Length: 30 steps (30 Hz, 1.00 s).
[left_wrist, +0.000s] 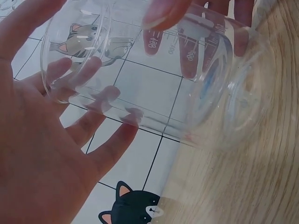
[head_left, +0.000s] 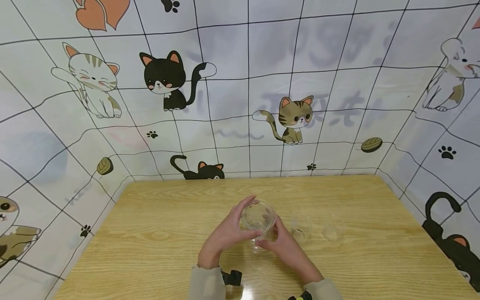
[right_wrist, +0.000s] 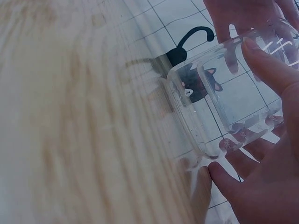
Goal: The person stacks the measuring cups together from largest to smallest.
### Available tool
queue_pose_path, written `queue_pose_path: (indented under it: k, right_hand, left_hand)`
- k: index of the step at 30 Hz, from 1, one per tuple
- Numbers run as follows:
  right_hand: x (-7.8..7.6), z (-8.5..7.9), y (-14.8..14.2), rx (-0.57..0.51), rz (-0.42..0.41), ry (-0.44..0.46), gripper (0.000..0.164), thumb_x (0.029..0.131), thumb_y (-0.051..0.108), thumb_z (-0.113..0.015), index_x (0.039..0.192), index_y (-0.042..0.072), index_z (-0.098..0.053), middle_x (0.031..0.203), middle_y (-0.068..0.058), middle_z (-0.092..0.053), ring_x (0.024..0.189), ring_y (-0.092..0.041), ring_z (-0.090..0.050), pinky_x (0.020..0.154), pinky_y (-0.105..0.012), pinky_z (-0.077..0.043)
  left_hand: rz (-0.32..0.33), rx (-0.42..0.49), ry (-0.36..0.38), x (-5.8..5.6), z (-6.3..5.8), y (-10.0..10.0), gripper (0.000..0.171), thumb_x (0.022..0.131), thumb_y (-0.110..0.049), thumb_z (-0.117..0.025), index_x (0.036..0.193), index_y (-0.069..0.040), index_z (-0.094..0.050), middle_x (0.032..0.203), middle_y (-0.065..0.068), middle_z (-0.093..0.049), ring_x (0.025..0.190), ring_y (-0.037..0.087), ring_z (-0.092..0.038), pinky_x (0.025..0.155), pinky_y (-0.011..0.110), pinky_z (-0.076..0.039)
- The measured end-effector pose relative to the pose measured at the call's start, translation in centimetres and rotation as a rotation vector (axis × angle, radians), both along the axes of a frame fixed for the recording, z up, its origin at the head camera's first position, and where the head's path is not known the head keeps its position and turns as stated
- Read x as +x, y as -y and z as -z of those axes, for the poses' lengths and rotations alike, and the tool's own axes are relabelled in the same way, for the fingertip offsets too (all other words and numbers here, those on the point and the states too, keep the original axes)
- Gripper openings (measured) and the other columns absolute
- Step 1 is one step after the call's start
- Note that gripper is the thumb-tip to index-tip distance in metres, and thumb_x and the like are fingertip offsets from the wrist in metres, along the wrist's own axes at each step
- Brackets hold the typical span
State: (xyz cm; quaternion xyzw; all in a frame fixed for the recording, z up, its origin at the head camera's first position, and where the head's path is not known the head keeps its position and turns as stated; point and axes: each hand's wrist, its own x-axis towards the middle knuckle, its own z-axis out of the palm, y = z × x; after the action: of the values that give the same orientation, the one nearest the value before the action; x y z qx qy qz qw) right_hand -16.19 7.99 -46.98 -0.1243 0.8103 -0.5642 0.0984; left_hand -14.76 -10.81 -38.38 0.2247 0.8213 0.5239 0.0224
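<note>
A clear beaker (head_left: 258,218) with printed measuring marks is held between both hands over the middle of the table. My left hand (head_left: 229,229) grips its left side near the rim, thumb across the near side and fingers round the far side. Lower down, my right hand (head_left: 283,246) holds the right side between thumb and fingers. In the left wrist view the clear wall (left_wrist: 149,102) shows the left fingers through it. In the right wrist view a second rounded base (right_wrist: 187,126) shows beyond an inner one, like one vessel nested in another.
Two smaller clear vessels, a nearer one (head_left: 300,235) and one farther right (head_left: 331,232), stand on the wooden table (head_left: 157,233) to the right of the hands. Behind and at both sides rise walls covered with a cat-print sheet (head_left: 232,100).
</note>
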Motion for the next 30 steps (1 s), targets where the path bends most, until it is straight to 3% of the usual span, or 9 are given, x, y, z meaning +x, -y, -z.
queue_pose_path:
  k: [10, 20, 23, 30]
  right_hand:
    - [0.1, -0.2, -0.1, -0.016, -0.014, 0.019, 0.093, 0.070, 0.041, -0.073, 0.140, 0.036, -0.012, 0.140, -0.002, -0.031, 0.123, -0.032, -0.034, 0.093, -0.055, -0.031]
    - [1.1, -3.0, -0.1, -0.020, -0.031, 0.035, 0.093, 0.073, 0.034, -0.072, 0.143, 0.023, -0.012, 0.141, -0.008, -0.028, 0.124, -0.035, -0.032, 0.093, -0.057, -0.029]
    - [0.9, -2.6, -0.1, -0.021, -0.018, 0.032, 0.093, 0.073, 0.034, -0.073, 0.143, 0.025, -0.013, 0.140, -0.007, -0.030, 0.123, -0.034, -0.033, 0.093, -0.057, -0.030]
    - [-0.2, 0.2, -0.2, -0.015, 0.009, 0.009, 0.093, 0.069, 0.041, -0.073, 0.140, 0.037, -0.012, 0.139, 0.000, -0.032, 0.122, -0.032, -0.035, 0.093, -0.056, -0.031]
  left_hand:
    - [-0.024, 0.029, 0.002, -0.4, 0.8, 0.0, 0.080, 0.071, -0.022, -0.076, 0.138, -0.019, -0.031, 0.137, 0.002, -0.037, 0.125, 0.020, -0.030, 0.097, 0.049, -0.028]
    - [-0.046, 0.040, -0.015, -0.5, 0.8, -0.1, 0.083, 0.069, -0.022, -0.078, 0.138, -0.021, -0.031, 0.136, -0.001, -0.039, 0.125, 0.017, -0.033, 0.098, 0.045, -0.029]
    - [-0.042, 0.049, -0.013, -0.5, 0.7, -0.1, 0.084, 0.068, -0.021, -0.078, 0.138, -0.020, -0.030, 0.136, 0.000, -0.040, 0.125, 0.018, -0.033, 0.099, 0.044, -0.029]
    - [-0.034, 0.068, -0.014, -0.5, 0.7, -0.1, 0.086, 0.069, -0.019, -0.078, 0.139, -0.019, -0.028, 0.136, 0.002, -0.039, 0.124, 0.022, -0.033, 0.099, 0.046, -0.028]
